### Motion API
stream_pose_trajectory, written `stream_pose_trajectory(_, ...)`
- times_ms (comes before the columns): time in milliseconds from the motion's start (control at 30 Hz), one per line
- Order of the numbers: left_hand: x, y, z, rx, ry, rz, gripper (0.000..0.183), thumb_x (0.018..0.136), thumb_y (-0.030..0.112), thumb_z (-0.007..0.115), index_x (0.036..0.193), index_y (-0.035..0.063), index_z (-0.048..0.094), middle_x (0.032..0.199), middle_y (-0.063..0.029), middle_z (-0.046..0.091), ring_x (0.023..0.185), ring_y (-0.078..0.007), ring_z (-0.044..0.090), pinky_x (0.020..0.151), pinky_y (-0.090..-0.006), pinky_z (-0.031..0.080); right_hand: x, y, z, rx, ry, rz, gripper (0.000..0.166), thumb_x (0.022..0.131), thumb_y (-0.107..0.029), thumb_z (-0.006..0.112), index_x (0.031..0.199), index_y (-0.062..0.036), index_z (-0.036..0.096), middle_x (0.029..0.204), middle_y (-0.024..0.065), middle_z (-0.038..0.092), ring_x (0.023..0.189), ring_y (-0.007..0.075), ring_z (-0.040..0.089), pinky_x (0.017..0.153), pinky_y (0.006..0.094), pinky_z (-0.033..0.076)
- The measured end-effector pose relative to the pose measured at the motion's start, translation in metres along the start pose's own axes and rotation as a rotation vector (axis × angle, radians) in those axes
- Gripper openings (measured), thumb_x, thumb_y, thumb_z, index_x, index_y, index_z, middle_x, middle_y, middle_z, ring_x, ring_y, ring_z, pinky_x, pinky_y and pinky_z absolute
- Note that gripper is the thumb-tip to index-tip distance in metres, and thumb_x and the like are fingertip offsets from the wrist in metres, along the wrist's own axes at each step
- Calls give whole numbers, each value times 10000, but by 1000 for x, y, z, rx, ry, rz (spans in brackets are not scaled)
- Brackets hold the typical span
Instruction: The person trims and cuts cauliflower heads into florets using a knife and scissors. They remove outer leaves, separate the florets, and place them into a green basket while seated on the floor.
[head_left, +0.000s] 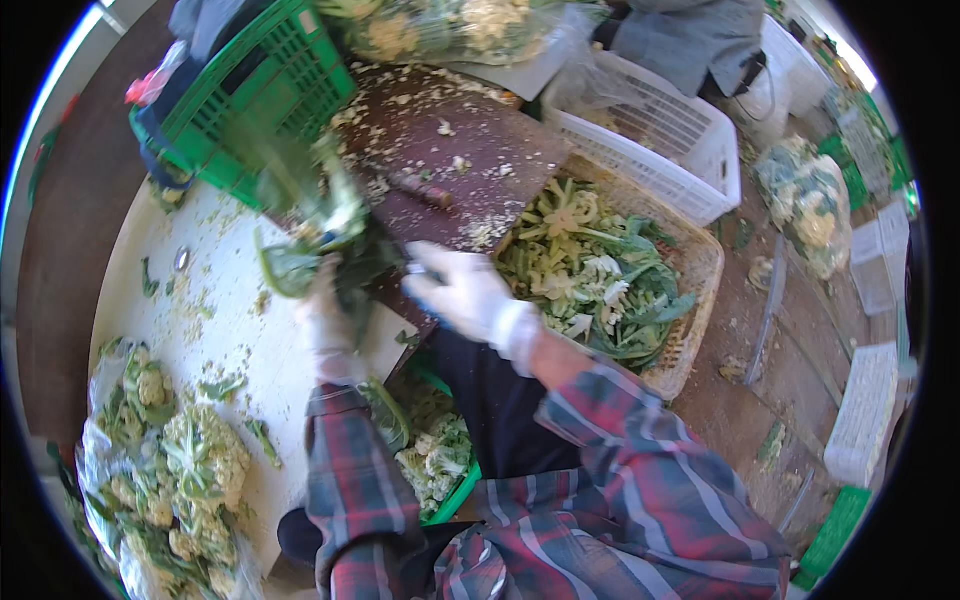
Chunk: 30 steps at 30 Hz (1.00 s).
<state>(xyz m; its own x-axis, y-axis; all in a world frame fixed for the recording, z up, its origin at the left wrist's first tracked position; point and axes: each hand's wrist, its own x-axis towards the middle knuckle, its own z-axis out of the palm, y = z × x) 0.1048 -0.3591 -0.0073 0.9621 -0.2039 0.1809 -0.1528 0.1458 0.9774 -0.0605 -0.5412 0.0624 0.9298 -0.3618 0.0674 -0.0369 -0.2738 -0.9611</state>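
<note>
My left hand (326, 307), in a whitish glove, grips a leafy cauliflower (319, 225) above the edge of the white table (225, 300); the leaves are blurred and hide its head. To the right of it, my gloved right hand (457, 289) is closed around something blue, mostly hidden by the fingers, probably a handle. A dark red board (480, 165) strewn with white crumbs lies beyond my hands, with a dark stick-like handle (427, 191) on it. Beside my right hand stands a dirty beige crate (709, 262) of cut leaves and stalks (592, 262).
A green crate (262, 97) leans at the upper left. Bagged cauliflowers (180, 480) lie at the lower left. A green container (457, 499) with florets stands below my left hand. Beyond the beige crate is a white crate (645, 142), near another person's grey clothing (675, 45).
</note>
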Motion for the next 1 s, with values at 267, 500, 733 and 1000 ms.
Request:
stream_pose_trajectory(267,-102,107,183,331,-754,110,886,768,230,891,1540,90,479,1478,-260,550,1432,-426,468,1166,-426,419,-189,23,-160,-132,650,284,430,1007,-34,634,1432,28,606,1015,-1,675,850,73,578,781,243,498)
stream_pose_trajectory(500,-168,71,-7,1419,114,36,1175,750,635,843,1648,117,290,1675,-325,233,1544,-562,175,1253,-642,117,-270,89,-198,29,897,421,407,1064,-117,591,1465,-49,581,827,-8,604,599,54,511,502,235,414)
stream_pose_trajectory(733,-88,37,-36,1277,220,-288,1253,752,760,759,1689,168,175,1691,-358,120,1570,-557,38,1281,-581,20,-243,101,-167,-77,747,324,383,1048,-64,591,1412,52,600,1141,58,688,925,113,596,830,277,506)
stream_pose_trajectory(1000,81,-6,-21,1227,39,-35,1043,874,753,627,1661,161,285,1680,-297,258,1577,-493,152,1281,-554,65,-232,80,-135,-83,648,468,419,998,5,608,1416,31,613,1021,37,671,816,100,576,719,273,504)
